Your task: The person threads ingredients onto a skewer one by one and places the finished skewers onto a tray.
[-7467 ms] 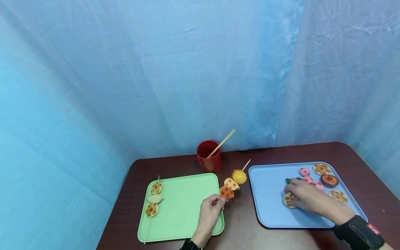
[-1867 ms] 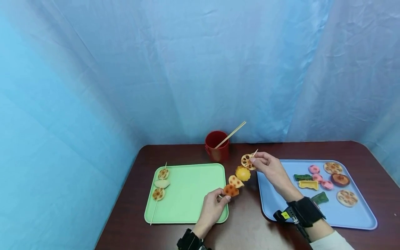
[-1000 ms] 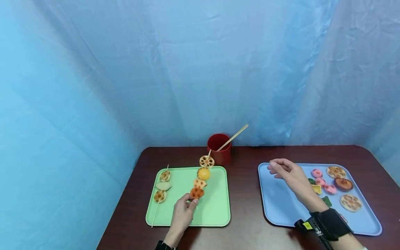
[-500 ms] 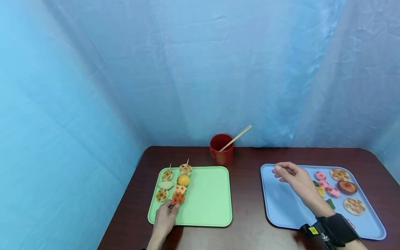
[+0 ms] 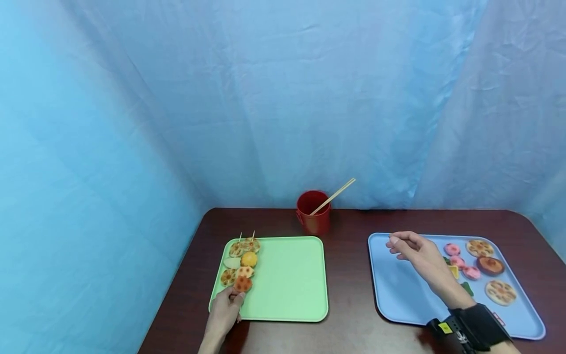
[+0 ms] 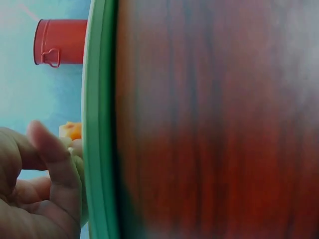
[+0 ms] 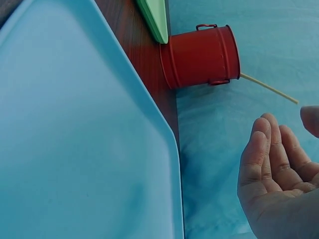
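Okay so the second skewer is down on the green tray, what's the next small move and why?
Probably let go with the left hand: the four-piece skewer already lies on the green tray beside the first skewer, with fingers at its near end. The right hand hovers empty over the blue tray, near the red cup holding one stick.

A red cup with one stick stands on the dark table before blue cloth

Black wrist strap, yellow tag
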A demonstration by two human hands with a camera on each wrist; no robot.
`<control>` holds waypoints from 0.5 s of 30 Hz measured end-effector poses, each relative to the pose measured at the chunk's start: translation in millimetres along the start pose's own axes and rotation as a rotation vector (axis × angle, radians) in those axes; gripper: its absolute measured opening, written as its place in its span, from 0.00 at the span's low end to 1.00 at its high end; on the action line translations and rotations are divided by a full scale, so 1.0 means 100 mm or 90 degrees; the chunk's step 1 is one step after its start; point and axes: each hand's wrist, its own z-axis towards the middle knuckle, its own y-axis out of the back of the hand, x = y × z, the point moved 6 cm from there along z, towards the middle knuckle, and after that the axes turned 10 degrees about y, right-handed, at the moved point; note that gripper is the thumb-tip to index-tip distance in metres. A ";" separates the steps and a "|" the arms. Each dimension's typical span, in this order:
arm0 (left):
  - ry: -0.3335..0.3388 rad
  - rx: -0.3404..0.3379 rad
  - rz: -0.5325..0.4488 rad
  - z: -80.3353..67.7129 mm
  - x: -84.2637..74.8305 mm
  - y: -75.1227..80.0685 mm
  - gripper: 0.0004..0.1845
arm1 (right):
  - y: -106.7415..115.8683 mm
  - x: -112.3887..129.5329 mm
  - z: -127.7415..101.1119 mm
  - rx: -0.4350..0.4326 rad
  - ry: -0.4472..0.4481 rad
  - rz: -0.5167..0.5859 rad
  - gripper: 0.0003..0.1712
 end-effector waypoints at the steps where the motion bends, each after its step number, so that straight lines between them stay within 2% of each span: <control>1: -0.002 -0.003 0.005 0.01 0.01 0.01 0.05 | 0.01 0.00 0.00 0.000 0.001 -0.001 0.34; 10: -0.009 -0.011 0.086 0.03 0.03 0.11 0.06 | 0.12 -0.04 -0.05 -0.008 -0.006 -0.022 0.33; 15: 0.019 -0.021 0.163 -0.04 -0.03 0.22 0.12 | 0.24 -0.10 -0.11 -0.002 -0.024 -0.053 0.35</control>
